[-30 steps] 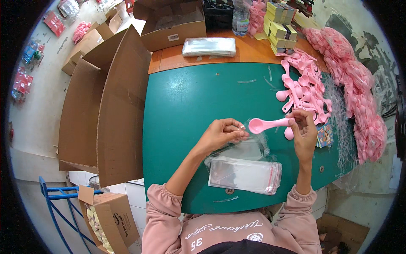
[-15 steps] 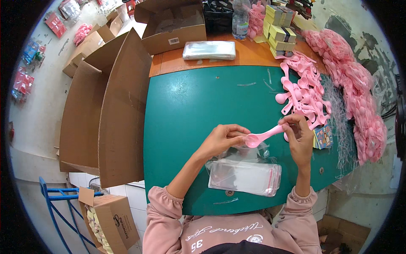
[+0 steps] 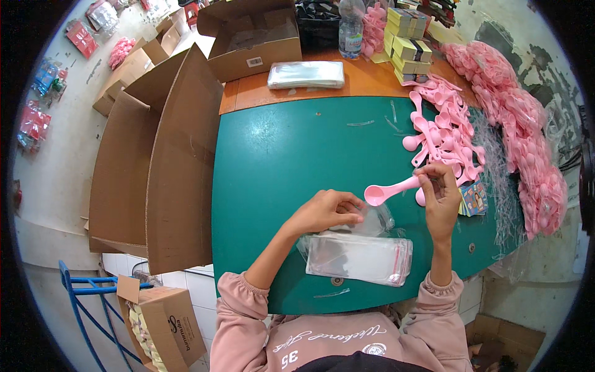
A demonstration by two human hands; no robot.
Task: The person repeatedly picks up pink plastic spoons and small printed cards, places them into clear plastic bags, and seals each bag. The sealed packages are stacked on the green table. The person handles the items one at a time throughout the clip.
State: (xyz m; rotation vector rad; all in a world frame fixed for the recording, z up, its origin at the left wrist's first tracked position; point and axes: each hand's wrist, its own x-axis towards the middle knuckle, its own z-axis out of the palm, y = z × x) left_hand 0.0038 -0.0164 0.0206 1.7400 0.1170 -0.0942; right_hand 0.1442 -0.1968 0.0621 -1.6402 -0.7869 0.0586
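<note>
Green tabletop (image 3: pixel 279 161) below; pink spoon (image 3: pixel 392 190), handle end apparently between right fingers (image 3: pixel 437 168).

The worktop (image 3: pixel 297 155) has a glossy green top that catches a pale glare (image 3: pixel 260 134) toward its far left, with an orange-brown wood strip (image 3: pixel 245 93) along the far side. At the right, the pale wall (image 3: pixel 477 22) is blotched with dark patches; at the lower left, a blue metal trolley (image 3: pixel 93 290) stands near white tiles (image 3: pixel 201 301).
</note>
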